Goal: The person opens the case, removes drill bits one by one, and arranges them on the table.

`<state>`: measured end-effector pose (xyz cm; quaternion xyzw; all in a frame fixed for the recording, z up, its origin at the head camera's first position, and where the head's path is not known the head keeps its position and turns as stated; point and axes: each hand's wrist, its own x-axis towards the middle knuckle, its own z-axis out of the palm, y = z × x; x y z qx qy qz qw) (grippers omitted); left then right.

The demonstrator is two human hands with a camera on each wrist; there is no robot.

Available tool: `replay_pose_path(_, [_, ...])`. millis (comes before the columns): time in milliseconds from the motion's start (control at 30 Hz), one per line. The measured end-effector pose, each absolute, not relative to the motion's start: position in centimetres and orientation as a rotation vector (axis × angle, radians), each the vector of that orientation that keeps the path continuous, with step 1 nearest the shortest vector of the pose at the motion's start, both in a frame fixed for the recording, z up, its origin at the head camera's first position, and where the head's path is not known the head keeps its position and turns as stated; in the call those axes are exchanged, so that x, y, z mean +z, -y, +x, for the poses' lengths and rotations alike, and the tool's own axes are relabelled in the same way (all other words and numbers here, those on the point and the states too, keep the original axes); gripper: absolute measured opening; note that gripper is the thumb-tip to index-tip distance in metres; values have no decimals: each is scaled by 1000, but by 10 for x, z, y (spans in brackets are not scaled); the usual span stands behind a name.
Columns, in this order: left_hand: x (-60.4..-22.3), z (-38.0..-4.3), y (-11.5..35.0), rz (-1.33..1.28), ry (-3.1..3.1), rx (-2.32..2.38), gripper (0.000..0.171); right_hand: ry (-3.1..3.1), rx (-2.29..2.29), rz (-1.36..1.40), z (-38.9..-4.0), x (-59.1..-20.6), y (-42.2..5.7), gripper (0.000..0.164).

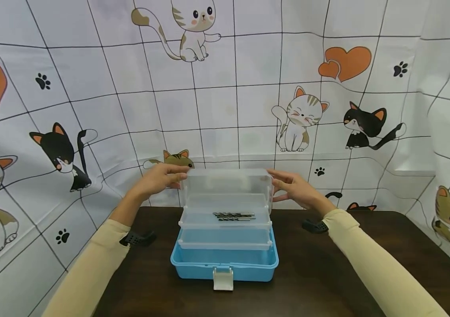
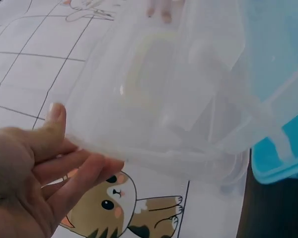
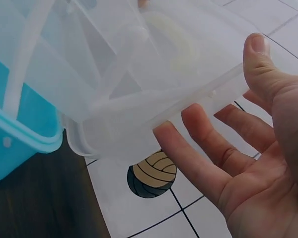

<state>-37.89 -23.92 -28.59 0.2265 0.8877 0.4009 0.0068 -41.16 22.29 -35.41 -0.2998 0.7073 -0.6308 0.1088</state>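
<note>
A light-blue toolbox [image 1: 193,271] stands opened, its white latch [image 1: 223,280] hanging down in front. Its clear lid [image 1: 226,181] is raised at the back. Two translucent trays are fanned out, and several dark drill bits [image 1: 234,216] lie in the upper tray [image 1: 197,218]. At the lid's left side, my left hand [image 1: 162,178] touches the edge, thumb [image 2: 55,119] raised and fingers [image 2: 84,176] along it. My right hand [image 1: 295,188] touches the opposite side, its fairly straight fingers [image 3: 188,158] spread beneath the edge and thumb [image 3: 258,52] above.
The toolbox stands on a dark brown table [image 1: 149,273]. A white sheet with grid lines and cartoon cats [image 1: 225,105] hangs right behind and on both sides. Black straps [image 1: 137,238] circle both wrists over pale yellow sleeves [image 1: 98,259].
</note>
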Motion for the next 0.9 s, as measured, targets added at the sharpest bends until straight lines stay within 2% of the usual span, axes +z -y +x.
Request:
replay_pose_path(167, [-311,-389,248,804,-2657,1352,57,-2101,-1869,-854,-408,-363,-228,57])
replay_pose_path(333, [-361,-403,254,973,-2308,1718,69,-2083,-1900,-886,-406,-374,-227,56])
replay_pose_path(567, [-422,-408,244,1023,-1998,1938,76,-1959,-1915,-837,-401,-420,-226,62])
replay_pose_path(700, [-435,-410,240,980,-1955,1983,72,-1883,-2034,-811,-399,-438,-221,61])
replay_pose_path(900, [-435,-413,239,909,-2000,2014,68,-1832,-2227,-791,-401,-449,-210,56])
